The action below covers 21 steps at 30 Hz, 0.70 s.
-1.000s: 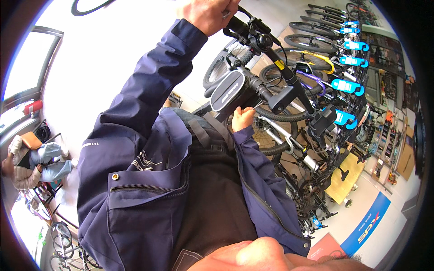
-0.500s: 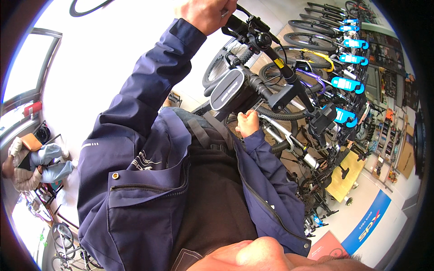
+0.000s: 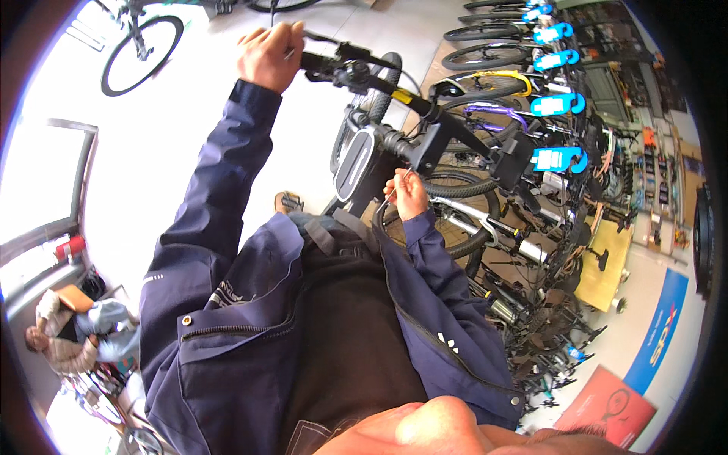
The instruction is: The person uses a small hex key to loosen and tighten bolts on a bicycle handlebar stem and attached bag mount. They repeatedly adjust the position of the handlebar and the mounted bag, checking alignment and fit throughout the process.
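Observation:
My left hand (image 3: 271,59) is closed around the left grip of a bicycle's handlebar (image 3: 379,85), next to the brake lever. My right hand (image 3: 407,194) pinches a thin metal hex key (image 3: 407,174); its tip is at the black stem (image 3: 438,145), though the exact contact is too small to make out. A dark bag with a grey oval top (image 3: 355,164) sits on the frame just behind the stem, left of my right hand. A black box-like mount (image 3: 513,161) is fixed on the bar right of the stem.
A row of parked bicycles with blue tags (image 3: 557,104) stands along the right. A yellow board (image 3: 604,265) is farther right. On the left a person (image 3: 68,334) sits by a red cylinder (image 3: 70,248). Another bicycle wheel (image 3: 142,57) is at the upper left.
My left hand and the handlebar have shifted left and down in view, the hand still on the grip. My right hand has turned, and the hex key at the stem now shows more plainly.

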Motion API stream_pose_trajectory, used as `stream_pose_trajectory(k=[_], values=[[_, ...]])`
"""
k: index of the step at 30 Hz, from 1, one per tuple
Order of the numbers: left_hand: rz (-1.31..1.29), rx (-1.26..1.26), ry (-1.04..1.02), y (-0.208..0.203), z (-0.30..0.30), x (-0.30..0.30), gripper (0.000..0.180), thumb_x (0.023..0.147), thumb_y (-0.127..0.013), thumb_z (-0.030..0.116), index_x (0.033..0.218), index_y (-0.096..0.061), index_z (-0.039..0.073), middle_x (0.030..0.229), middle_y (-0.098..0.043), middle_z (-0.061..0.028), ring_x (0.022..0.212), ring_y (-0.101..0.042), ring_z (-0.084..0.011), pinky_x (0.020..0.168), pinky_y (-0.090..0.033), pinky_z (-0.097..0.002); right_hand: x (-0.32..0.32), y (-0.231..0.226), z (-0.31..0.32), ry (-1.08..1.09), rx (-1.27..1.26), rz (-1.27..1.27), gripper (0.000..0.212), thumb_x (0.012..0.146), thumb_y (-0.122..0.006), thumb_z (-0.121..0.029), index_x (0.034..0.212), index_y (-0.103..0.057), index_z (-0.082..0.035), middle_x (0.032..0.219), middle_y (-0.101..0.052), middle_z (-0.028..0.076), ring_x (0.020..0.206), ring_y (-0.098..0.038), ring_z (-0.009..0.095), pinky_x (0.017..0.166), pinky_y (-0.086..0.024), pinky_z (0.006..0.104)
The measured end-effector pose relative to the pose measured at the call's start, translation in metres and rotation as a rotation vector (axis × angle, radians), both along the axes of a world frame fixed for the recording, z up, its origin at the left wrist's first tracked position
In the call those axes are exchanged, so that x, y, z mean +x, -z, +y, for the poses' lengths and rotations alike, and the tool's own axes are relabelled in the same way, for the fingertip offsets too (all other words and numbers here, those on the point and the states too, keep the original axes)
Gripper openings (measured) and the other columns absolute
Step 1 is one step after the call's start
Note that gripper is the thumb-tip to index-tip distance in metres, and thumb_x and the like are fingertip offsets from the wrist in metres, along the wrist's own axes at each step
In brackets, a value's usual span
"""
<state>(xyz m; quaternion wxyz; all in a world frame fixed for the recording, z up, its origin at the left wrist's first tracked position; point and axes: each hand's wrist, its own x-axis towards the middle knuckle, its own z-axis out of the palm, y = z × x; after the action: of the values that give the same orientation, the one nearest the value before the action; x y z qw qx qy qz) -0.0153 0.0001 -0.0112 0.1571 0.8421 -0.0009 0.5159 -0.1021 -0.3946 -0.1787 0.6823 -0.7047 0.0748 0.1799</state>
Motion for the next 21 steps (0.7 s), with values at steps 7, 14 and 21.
stream_pose_trajectory(k=[7, 14, 21], values=[[0.080, -0.006, -0.007, -0.006, -0.003, -0.006, 0.030, 0.099, -0.067, 0.024, 0.074, -0.061, 0.009, 0.064, -0.063, -0.0097, 0.062, -0.063, -0.0319, 0.062, -0.050, -0.0426, 0.015, -0.004, -0.004, 0.209, 0.018, -0.087, 0.022, 0.106, -0.061, -0.017, 0.123, -0.063, -0.003, 0.102, -0.075, 0.010, 0.083, -0.073, 0.016, 0.072, -0.062, 0.0297], [0.037, -0.001, 0.025, -0.004, 0.000, -0.006, 0.031, 0.097, -0.069, 0.023, 0.070, -0.060, 0.010, 0.057, -0.058, -0.0077, 0.056, -0.060, -0.0304, 0.058, -0.047, -0.0431, -0.002, -0.008, 0.004, 0.275, 0.240, -0.226, 0.020, 0.104, -0.064, -0.014, 0.119, -0.064, -0.001, 0.100, -0.074, 0.011, 0.083, -0.072, 0.015, 0.075, -0.060, 0.0276], [0.083, -0.002, -0.010, -0.006, -0.004, -0.012, 0.035, 0.099, -0.066, 0.024, 0.069, -0.056, 0.009, 0.057, -0.056, -0.0091, 0.058, -0.059, -0.0317, 0.059, -0.046, -0.0449, -0.004, -0.022, 0.011, 0.272, 0.204, -0.230, 0.019, 0.104, -0.063, -0.012, 0.117, -0.064, 0.001, 0.100, -0.074, 0.011, 0.086, -0.073, 0.016, 0.079, -0.061, 0.0283]])
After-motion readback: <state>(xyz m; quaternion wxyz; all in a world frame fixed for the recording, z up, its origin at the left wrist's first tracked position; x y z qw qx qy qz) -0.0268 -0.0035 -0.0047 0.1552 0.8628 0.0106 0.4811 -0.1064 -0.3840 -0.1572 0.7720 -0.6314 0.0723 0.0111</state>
